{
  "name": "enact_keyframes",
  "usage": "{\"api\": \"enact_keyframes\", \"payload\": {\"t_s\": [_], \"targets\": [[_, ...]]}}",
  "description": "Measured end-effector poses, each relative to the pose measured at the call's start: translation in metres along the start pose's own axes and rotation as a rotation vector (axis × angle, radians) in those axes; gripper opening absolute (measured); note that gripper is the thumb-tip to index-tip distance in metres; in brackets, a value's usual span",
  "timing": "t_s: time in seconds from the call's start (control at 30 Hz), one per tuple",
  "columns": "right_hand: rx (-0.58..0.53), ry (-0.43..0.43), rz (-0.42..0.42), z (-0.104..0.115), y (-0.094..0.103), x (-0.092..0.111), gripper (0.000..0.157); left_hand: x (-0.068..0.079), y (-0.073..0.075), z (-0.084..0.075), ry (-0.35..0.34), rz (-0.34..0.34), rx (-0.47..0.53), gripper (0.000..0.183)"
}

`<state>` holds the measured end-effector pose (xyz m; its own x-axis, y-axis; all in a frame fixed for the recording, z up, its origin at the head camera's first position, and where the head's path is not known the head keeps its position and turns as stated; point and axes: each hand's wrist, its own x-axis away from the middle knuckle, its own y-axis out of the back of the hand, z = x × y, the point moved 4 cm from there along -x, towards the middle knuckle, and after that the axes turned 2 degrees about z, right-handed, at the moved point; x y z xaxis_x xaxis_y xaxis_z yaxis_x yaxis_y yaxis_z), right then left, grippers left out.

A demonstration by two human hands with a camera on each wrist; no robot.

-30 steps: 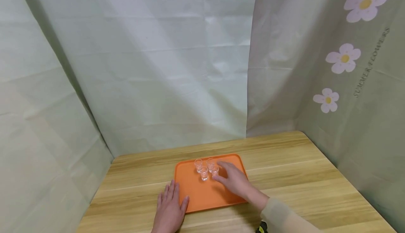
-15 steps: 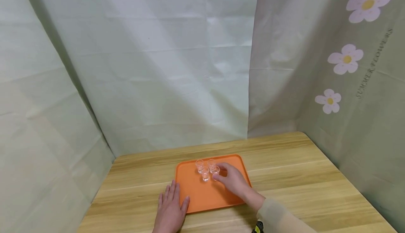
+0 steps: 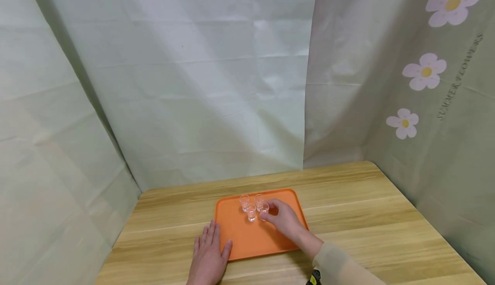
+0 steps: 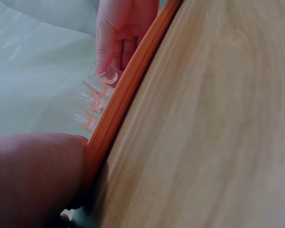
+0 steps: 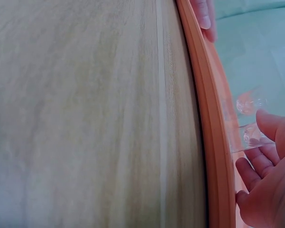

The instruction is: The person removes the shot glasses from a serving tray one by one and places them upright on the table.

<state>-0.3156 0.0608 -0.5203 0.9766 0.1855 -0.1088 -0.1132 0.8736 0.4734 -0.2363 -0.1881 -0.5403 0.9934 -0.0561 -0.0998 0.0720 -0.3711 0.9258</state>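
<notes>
Several small clear shot glasses stand close together on an orange tray (image 3: 251,244) in the head view. At the front right of the group, my right hand (image 3: 288,222) pinches one shot glass (image 3: 264,208) between thumb and fingers. The right wrist view shows the thumb (image 5: 270,124) against the held glass (image 5: 253,135). Beside it stands the front left glass (image 3: 252,214), with a back left glass (image 3: 244,202) and a back right glass (image 3: 258,200) behind. My left hand (image 3: 209,255) lies flat at the tray's left edge, fingers straight and thumb on the rim.
The tray rests on a wood-grain table (image 3: 170,216). Pale cloth sheets (image 3: 212,83) hang behind and at both sides of it. Printed flowers (image 3: 425,72) and lettering mark the right sheet.
My right hand's fingers have closed in on the front right glass, which stays in about the same place. My left hand keeps its place at the tray. The head view shifts slightly.
</notes>
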Motion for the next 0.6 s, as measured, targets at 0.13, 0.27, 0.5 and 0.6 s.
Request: {"api": "enact_keyframes", "payload": {"t_s": [0.13, 0.27, 0.5, 0.6], "targets": [[-0.003, -0.003, -0.006, 0.0004, -0.0003, -0.0005, 0.037, -0.0005, -0.0006, 0.0002, 0.003, 0.004, -0.003, 0.075], [-0.019, -0.002, -0.012, 0.0001, -0.0002, -0.0001, 0.034, -0.0005, -0.0007, 0.0001, 0.005, 0.004, -0.008, 0.075], [-0.087, 0.029, -0.014, -0.0002, 0.0032, 0.0025, 0.029, -0.0001, -0.0012, 0.0015, 0.008, 0.005, -0.013, 0.076], [-0.109, 0.046, -0.018, 0.0024, 0.0092, 0.0039, 0.029, -0.0010, -0.0033, 0.0027, 0.008, 0.010, -0.011, 0.076]]}}
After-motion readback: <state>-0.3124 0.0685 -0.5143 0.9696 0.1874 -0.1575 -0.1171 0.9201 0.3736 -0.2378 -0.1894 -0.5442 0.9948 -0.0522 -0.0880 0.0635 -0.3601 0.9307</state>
